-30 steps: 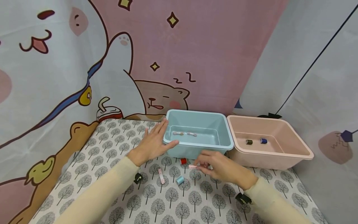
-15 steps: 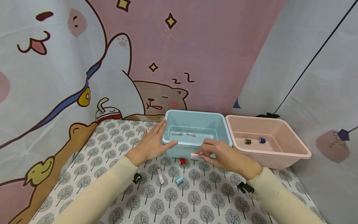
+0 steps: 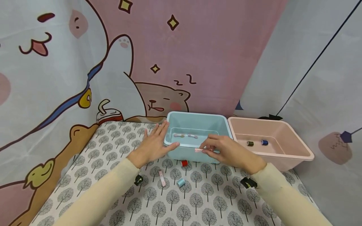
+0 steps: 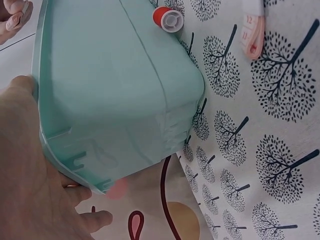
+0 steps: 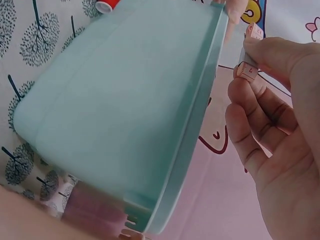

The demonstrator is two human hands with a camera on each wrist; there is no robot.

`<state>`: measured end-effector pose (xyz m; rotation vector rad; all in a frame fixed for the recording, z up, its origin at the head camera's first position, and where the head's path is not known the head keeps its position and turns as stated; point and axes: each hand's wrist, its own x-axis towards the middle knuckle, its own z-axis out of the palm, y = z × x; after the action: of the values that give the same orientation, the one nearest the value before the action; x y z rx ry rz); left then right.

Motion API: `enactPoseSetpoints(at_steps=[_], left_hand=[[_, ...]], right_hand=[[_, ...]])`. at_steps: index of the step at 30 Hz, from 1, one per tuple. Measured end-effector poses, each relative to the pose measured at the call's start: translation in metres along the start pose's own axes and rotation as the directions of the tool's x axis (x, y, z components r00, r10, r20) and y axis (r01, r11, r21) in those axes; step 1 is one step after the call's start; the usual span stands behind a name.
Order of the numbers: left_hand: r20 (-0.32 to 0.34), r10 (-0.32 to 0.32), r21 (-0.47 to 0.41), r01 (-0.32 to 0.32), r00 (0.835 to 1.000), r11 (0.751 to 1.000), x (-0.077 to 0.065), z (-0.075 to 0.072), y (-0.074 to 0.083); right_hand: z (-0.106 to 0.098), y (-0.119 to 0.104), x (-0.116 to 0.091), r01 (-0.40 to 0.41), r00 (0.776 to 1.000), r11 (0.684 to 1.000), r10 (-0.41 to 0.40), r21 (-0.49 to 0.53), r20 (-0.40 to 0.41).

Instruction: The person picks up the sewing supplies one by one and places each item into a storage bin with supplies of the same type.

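- Since the earliest frame, the right hand (image 3: 227, 153) has lifted a folded pink tape measure (image 3: 199, 150) from near the tablecloth (image 3: 152, 201) to the near rim of the blue bin (image 3: 183, 153).
- That hand pinches the tape between thumb and fingertips, its other fingers bent.
- The left hand (image 3: 152, 145), fingers straight and thumb spread wide, touches the bin's left end, gripping nothing.
- On the cloth nearer, another folded tape (image 3: 162, 179) lies left of a red spool (image 3: 184, 163) and a light blue spool (image 3: 181, 182).
- Readable: "7" on the held tape, "12" and "11" on the lying one, "Z Z" on the far backdrop (image 3: 215, 56).
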<state>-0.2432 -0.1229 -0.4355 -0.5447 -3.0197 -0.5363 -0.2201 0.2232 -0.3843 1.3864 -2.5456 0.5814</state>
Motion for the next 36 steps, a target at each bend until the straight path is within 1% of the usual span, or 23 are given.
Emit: enactPoseSetpoints(at_steps=[5, 8, 11, 15, 19, 23, 29, 33, 36], left_hand=[[0.0, -0.002, 0.012, 0.002, 1.0, 1.0, 0.001, 0.002, 0.0], [0.001, 0.004, 0.018, -0.004, 1.0, 1.0, 0.002, 0.002, 0.0], [-0.004, 0.02, 0.035, -0.02, 1.0, 0.999, 0.003, 0.004, -0.001], [-0.017, 0.049, 0.052, -0.048, 0.999, 0.998, 0.004, 0.004, -0.002], [-0.024, 0.077, 0.063, -0.076, 0.997, 0.995, 0.004, 0.003, -0.002], [-0.028, 0.109, 0.075, -0.107, 0.994, 0.991, 0.005, 0.003, -0.003], [-0.042, 0.187, 0.086, -0.183, 0.982, 0.979, 0.008, 0.003, -0.008], [-0.039, 0.209, 0.086, -0.205, 0.977, 0.975, 0.009, 0.002, -0.01], [-0.034, 0.214, 0.077, -0.211, 0.976, 0.975, 0.01, 0.002, -0.01]], right_hand=[[-0.003, 0.005, 0.003, 0.002, 1.0, 1.0, -0.003, -0.008, -0.029], [-0.004, 0.01, 0.005, 0.013, 0.998, 0.999, -0.014, -0.03, -0.059], [-0.006, 0.013, 0.006, 0.003, 0.997, 0.999, -0.007, -0.049, -0.073], [-0.009, 0.017, 0.009, -0.016, 0.998, 0.998, 0.012, -0.058, -0.069], [-0.01, 0.023, 0.011, -0.009, 0.996, 0.999, 0.005, -0.051, -0.085], [-0.01, 0.029, 0.014, 0.014, 0.994, 0.999, -0.018, -0.044, -0.106], [-0.012, 0.039, 0.019, 0.046, 0.988, 0.998, -0.052, -0.05, -0.142], [-0.016, 0.043, 0.024, 0.037, 0.989, 0.997, -0.045, -0.063, -0.141], [-0.02, 0.046, 0.026, 0.005, 0.992, 0.997, -0.015, -0.079, -0.122]])
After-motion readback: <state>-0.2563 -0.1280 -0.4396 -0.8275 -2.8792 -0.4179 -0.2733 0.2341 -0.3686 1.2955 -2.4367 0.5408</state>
